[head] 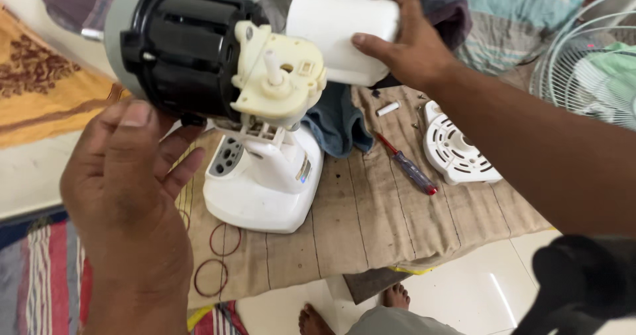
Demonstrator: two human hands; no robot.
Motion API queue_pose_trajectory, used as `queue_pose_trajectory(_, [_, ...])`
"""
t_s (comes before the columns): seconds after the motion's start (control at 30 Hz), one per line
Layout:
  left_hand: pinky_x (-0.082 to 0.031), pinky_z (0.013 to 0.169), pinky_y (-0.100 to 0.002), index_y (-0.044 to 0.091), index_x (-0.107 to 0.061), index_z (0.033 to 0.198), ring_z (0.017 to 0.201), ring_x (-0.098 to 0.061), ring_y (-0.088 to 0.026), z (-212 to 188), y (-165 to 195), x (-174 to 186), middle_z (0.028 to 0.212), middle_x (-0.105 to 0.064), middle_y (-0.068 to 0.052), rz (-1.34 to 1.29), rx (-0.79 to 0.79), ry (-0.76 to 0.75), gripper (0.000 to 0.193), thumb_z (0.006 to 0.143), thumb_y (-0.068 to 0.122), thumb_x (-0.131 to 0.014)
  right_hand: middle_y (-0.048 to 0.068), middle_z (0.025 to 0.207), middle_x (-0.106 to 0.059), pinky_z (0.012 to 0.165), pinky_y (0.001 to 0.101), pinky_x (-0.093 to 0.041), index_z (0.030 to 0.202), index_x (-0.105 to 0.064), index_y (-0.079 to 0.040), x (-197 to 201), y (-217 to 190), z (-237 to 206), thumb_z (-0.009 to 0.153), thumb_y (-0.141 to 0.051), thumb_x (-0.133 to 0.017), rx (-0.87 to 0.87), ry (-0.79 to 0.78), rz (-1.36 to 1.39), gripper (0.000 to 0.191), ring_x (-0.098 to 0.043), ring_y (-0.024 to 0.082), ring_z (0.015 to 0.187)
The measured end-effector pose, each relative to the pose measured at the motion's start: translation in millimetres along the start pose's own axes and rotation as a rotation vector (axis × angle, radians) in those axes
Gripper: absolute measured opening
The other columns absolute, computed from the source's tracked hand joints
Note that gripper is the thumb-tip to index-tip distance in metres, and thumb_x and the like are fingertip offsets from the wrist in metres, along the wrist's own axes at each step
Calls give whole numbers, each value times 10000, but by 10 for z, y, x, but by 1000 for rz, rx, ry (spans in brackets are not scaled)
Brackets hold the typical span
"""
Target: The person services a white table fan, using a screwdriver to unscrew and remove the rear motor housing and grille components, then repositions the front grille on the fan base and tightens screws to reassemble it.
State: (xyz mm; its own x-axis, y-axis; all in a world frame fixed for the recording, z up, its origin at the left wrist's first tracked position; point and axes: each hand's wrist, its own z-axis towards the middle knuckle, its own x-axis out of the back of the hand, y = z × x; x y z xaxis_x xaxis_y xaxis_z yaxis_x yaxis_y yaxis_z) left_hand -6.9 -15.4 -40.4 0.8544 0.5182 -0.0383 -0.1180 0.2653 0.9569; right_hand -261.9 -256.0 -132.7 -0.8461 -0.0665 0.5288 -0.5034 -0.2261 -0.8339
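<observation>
Fan motor (179, 50), upper left: black, likely heavy, rigid; left hand (129, 196) cups its underside, fingers loose. White rear cover (341, 33), top centre: light, smooth; right hand (404, 43) clasps it.

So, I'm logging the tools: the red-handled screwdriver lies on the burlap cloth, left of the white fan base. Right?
Not quite. In the head view the red-handled screwdriver does lie on the burlap cloth, but to the right of the white fan base, not left.
</observation>
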Motion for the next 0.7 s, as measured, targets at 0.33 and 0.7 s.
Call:
queue_pose_trajectory(0.33, [-500, 1101, -321, 7, -542, 1432, 1329, -593, -209, -157, -346, -3, 1412, -638, -114, 7, 20, -200, 526, 981, 181, -748, 134, 1443, -605, 992, 420, -535, 1597, -371, -182, 291, 313, 150, 1076, -388, -569, 94, -104, 75, 594, -602, 256, 1304])
queue_pose_trajectory(0.7, [-504, 1036, -354, -2, -496, 1402, 1329, -631, -201, 91, -691, -184, 1372, -691, -96, 236, 131, -369, 677, 810, 72, -816, 142, 1336, -671, 901, 463, -595, 1428, -629, -142, 991, 664, -1616, 925, -341, -731, -309, -31, -562, 550, -719, 319, 1073])
